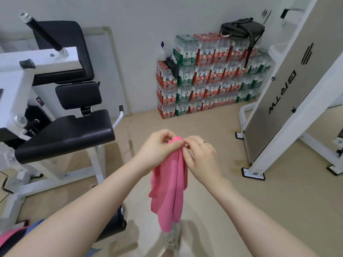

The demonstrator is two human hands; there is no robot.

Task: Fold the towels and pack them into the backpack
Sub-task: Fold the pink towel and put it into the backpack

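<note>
Head view, the only one: both hands up in front of the chest w/ a pink towel (pixel 169 184) hanging between them in mid-air, nothing under it but floor. Left hand (pixel 160 145) has fingers curled round the bunched top edge, thumb side pinching the cloth; right hand (pixel 201 154) meets it right at the same top spot, fingertips (pixel 185 143) nipping the edge, a ring (pixel 202 143) on one finger. Hands touching or nearly so at the pinch. Towel drops in two or three loose lengthwise folds, lower end ragged and uneven, so not a tidy fold yet. Step in hand, as I read it: lining up corners / top edges before doubling the towel over, i.e. early in folding this one. Next move prob. calls for sliding one hand along the edge to find the far corner, pulling the cloth taut, then bringing ends together; a flat surface would help, and the black padded seat (pixel 65 134) of the gym machine at left is the nearest. Bag: a dark bag (pixel 241 27) sits on top of the stacked water-bottle packs (pixel 209 76) by the back wall, well apart from the hands; can't tell if it's the backpack meant. More pink and blue cloth (pixel 13 234) at lower left edge, maybe other towels, too cut off to say.
</note>
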